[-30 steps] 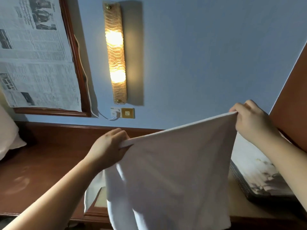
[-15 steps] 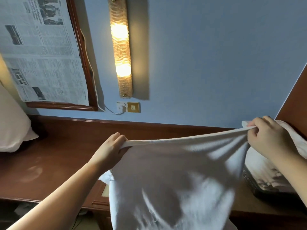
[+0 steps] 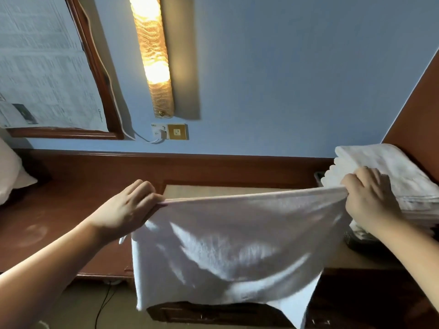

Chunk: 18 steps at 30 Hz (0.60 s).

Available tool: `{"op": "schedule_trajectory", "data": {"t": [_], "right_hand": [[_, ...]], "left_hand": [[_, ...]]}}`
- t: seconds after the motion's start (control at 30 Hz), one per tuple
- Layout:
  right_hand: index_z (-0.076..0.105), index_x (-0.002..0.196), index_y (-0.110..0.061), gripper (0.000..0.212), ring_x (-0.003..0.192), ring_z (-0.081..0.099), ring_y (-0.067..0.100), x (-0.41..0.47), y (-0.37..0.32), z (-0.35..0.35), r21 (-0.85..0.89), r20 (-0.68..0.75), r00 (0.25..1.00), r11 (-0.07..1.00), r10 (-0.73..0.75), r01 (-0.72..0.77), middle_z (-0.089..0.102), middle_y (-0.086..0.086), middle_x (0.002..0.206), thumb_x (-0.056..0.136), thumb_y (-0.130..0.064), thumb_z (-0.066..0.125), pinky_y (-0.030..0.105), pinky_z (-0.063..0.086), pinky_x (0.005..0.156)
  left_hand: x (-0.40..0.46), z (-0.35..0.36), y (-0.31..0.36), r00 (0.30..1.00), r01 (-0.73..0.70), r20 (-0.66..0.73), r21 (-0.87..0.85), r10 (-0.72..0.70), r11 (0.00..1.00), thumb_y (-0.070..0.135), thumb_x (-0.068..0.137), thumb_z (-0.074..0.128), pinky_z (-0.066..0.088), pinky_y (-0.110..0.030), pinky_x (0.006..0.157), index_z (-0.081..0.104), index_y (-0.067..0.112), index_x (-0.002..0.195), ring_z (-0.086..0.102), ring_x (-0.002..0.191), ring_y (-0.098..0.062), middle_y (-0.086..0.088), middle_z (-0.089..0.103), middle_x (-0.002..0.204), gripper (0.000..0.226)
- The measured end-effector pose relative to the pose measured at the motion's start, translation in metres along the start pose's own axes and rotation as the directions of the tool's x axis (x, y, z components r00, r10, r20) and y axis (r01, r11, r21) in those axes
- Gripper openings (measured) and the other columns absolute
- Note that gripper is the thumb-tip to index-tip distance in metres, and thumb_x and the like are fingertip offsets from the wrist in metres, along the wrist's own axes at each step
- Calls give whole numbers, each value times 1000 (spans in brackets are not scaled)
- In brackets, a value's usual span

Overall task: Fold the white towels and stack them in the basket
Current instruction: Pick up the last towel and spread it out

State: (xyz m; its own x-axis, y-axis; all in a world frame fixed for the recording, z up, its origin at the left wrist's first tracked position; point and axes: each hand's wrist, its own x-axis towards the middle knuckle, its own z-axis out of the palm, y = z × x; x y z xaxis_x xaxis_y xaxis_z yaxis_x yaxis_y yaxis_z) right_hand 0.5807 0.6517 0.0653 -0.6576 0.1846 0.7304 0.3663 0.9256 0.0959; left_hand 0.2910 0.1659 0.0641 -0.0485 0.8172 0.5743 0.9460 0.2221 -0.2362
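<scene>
A white towel [image 3: 228, 248] hangs stretched in the air between both hands, its top edge taut and the rest drooping in front of the nightstand. My left hand [image 3: 126, 207] pinches the top left corner. My right hand [image 3: 370, 198] grips the top right corner. Behind my right hand a stack of folded white towels [image 3: 394, 172] sits in a dark basket [image 3: 356, 241], of which only a bit of the rim shows.
A wooden nightstand [image 3: 213, 189] with a pale top stands under the towel, against a brown headboard panel [image 3: 190, 167]. A lit wall lamp [image 3: 154, 55], a socket [image 3: 171, 131] and a framed newspaper [image 3: 47, 67] are on the blue wall. A white pillow [image 3: 11, 172] lies at the left.
The view has tilted downward and both hands have lowered the towel and pulled it wider apart. The stack of folded towels has come into view at the right.
</scene>
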Motion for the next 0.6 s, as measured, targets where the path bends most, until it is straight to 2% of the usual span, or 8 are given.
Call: {"op": "schedule_trajectory", "data": {"t": [0.1,0.27,0.33,0.4,0.47,0.53,0.57,0.6], "right_hand": [[53,78,1,22,81,36,38,-19,-8,13,-33,65,997,999,35,-33,41,22,86,72,-2,33,48,36,69],[53,80,-6,18,81,44,38,-36,-20,19,-77,314,949,997,-3,29,42,17,88,71,-6,38,52,46,72],[49,82,-11,17,82,43,36,-42,-24,17,-78,385,922,995,-31,66,40,12,89,77,-26,43,50,45,74],[48,85,-14,38,85,42,34,-45,-23,18,-107,427,904,992,-11,63,39,9,91,82,-52,47,48,40,77],[52,89,-14,45,84,41,32,-48,-22,21,-112,413,911,993,4,47,38,8,91,89,-59,49,46,38,76],[59,102,-20,24,83,40,31,-47,-25,24,-131,422,906,988,-17,80,33,5,91,93,-42,58,44,37,74],[57,110,-27,20,84,38,29,-43,-27,24,-151,454,890,983,-26,106,29,2,91,90,-29,62,43,36,75],[52,114,-34,33,86,37,27,-40,-30,25,-165,512,858,978,-27,129,26,-1,91,86,-18,60,42,34,76]], "left_hand": [[-22,15,0,995,5,99,-47,-1,999,20,106,51,53,-40,60,64,5,121,53,82,-29,-13,56,102,24],[-49,49,-3,972,108,221,-132,-77,985,36,107,50,54,-38,57,69,14,91,51,71,-22,0,56,85,33],[-58,60,-6,961,157,247,-116,-125,981,39,105,48,52,-38,53,65,14,81,50,66,-23,0,53,80,39],[-64,66,-5,933,299,241,-100,-269,949,43,103,47,50,-39,53,60,14,77,47,62,-26,0,51,76,41],[-62,65,3,812,560,274,-115,-516,820,40,103,50,49,-42,59,54,18,85,50,65,-32,0,55,75,28],[-56,68,11,670,718,352,-83,-654,691,34,103,53,48,-42,65,48,27,94,55,73,-34,1,59,80,13],[-50,70,14,637,747,370,-81,-676,660,34,104,54,48,-42,67,48,29,97,56,76,-35,1,58,83,10],[-44,71,16,636,751,361,-87,-682,655,34,103,56,49,-41,67,52,30,100,57,76,-36,1,55,85,7]]}}
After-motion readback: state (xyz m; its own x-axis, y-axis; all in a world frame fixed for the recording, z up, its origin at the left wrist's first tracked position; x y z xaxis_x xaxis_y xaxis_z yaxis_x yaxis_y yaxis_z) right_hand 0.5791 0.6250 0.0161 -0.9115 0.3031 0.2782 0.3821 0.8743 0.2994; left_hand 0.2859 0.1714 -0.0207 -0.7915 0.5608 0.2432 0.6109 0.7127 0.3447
